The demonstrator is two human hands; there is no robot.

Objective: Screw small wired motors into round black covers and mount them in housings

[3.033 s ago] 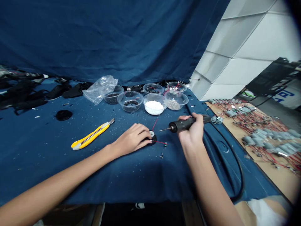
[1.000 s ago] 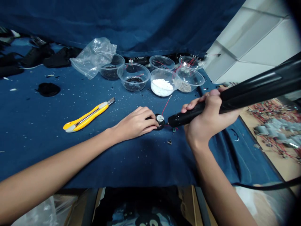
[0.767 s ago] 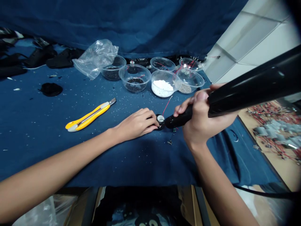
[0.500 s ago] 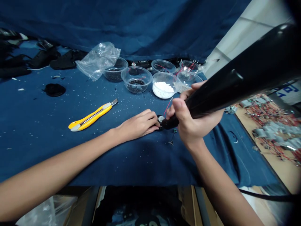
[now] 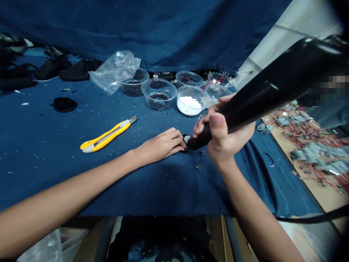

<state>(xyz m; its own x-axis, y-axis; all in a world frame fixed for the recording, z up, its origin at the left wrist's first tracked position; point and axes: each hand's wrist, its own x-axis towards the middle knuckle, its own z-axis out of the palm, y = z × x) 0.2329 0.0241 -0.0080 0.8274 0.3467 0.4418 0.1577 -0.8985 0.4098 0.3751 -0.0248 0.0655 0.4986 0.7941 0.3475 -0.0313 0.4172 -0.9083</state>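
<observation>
My left hand (image 5: 162,145) lies on the blue cloth, its fingertips pressing a small round black part with a silver centre (image 5: 186,138). My right hand (image 5: 222,136) grips a black soldering iron (image 5: 245,109), whose thick body rises close to the camera towards the upper right. The iron's front end reaches the round part, and its tip is hidden there. A thin red wire (image 5: 195,127) runs up from the round part, partly behind my right hand. A tiny wired component (image 5: 200,162) lies just below.
Several clear bowls, one of white granules (image 5: 189,102) and one of black granules (image 5: 158,94), stand behind my hands beside a plastic bag (image 5: 114,72). A yellow utility knife (image 5: 107,133) lies left on the blue cloth (image 5: 54,174). Wired motors (image 5: 308,156) cover a board at right.
The soldering iron has swung closer to the camera, and my right hand has moved left, bringing the iron's front end onto the round part. My left hand stays on that part.
</observation>
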